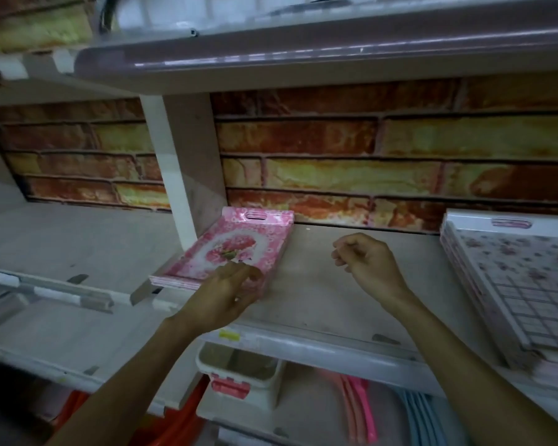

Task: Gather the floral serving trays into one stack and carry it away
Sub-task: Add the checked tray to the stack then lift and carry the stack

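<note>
Head view: pink floral tray stack point(236, 246) lying on shelf point(319, 284), left end, beside white upright point(174, 175). Left hand point(226, 294) being held over stack's near edge, grip loosely curled, contact unclear. Right hand point(364, 259) hovering mid-shelf, grip relaxed, nothing being held. White floral tray stack point(509, 284) sitting at right end.

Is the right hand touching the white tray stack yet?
Apart. The head view shows the right hand hovering over bare shelf, with open shelf surface between it and the white tray stack.
</note>
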`<action>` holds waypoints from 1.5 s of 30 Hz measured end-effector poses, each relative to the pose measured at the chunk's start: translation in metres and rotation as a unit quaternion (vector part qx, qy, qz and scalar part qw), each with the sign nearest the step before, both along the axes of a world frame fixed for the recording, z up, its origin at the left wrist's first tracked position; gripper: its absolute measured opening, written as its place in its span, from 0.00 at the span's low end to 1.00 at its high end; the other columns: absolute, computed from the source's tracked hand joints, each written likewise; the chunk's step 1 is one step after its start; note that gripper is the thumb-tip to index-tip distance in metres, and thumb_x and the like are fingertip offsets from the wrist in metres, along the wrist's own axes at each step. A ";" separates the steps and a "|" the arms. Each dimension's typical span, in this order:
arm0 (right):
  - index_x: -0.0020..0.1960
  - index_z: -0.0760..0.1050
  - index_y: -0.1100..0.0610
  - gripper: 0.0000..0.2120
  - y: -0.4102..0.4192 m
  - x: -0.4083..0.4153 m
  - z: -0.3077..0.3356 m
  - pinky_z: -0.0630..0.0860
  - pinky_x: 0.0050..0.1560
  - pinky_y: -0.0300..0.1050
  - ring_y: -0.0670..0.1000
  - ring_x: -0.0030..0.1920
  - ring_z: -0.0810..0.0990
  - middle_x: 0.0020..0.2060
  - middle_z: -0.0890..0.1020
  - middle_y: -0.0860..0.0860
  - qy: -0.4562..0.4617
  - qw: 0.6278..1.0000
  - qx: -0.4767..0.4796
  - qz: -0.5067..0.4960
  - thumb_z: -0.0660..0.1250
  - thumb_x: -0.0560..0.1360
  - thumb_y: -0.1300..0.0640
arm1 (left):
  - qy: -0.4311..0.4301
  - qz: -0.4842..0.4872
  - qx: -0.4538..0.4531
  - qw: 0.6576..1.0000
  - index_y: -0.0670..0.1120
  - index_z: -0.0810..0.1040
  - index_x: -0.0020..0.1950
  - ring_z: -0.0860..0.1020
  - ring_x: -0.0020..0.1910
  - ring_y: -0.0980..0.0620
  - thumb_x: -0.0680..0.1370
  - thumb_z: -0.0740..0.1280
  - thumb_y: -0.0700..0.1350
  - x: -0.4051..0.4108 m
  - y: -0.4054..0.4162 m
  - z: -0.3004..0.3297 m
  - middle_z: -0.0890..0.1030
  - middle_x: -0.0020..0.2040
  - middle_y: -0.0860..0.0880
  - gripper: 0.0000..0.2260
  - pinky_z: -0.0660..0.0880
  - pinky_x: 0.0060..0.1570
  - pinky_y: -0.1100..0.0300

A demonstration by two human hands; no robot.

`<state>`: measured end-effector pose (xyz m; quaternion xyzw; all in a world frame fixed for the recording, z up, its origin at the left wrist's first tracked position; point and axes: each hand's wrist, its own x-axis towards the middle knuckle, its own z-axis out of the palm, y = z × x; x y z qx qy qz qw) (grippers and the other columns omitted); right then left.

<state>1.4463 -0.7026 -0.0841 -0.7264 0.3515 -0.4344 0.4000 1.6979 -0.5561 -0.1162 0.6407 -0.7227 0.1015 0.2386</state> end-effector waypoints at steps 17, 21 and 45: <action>0.52 0.76 0.64 0.06 -0.023 0.108 -0.041 0.81 0.42 0.51 0.56 0.35 0.82 0.39 0.82 0.59 -0.032 0.962 0.270 0.010 0.63 0.80 0.62 | -0.117 -0.030 -0.023 0.992 0.51 0.76 0.60 0.82 0.49 0.52 0.78 0.60 0.51 0.044 -0.016 -0.017 0.83 0.52 0.52 0.13 0.78 0.49 0.58; 0.52 0.75 0.68 0.17 -0.022 0.127 -0.029 0.81 0.49 0.61 0.63 0.44 0.84 0.45 0.83 0.65 -0.109 0.906 0.406 0.058 0.65 0.79 0.52 | -0.119 -0.033 -0.052 0.991 0.51 0.77 0.58 0.83 0.46 0.53 0.77 0.61 0.52 0.041 -0.017 0.000 0.84 0.49 0.52 0.13 0.79 0.44 0.60; 0.51 0.80 0.61 0.07 -0.016 0.114 0.010 0.82 0.33 0.42 0.53 0.37 0.85 0.41 0.85 0.56 -0.152 0.934 0.322 -0.006 0.67 0.74 0.64 | 0.048 -0.104 0.071 0.991 0.60 0.76 0.61 0.76 0.53 0.68 0.71 0.61 0.70 -0.009 0.007 0.063 0.78 0.55 0.67 0.23 0.71 0.49 0.75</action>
